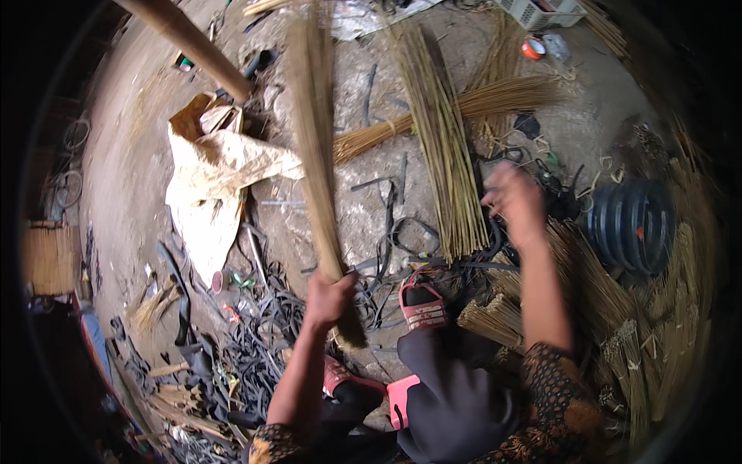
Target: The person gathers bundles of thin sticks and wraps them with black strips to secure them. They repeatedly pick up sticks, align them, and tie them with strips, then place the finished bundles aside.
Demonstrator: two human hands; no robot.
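Clearly, the held bundle (315,155) looks long, tan.

Passage lies between the held bundle (313,155) and stalk bundle (452,170); farther, a crosswise bundle (375,139) bars it; black strips (259,332) crowd near left

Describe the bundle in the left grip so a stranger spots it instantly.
Find the pale sack on the ground. Just right of it, a long brown bundle is held near its lower end by the left grip. Unlike the greenish bundle farther right, it is off the ground.
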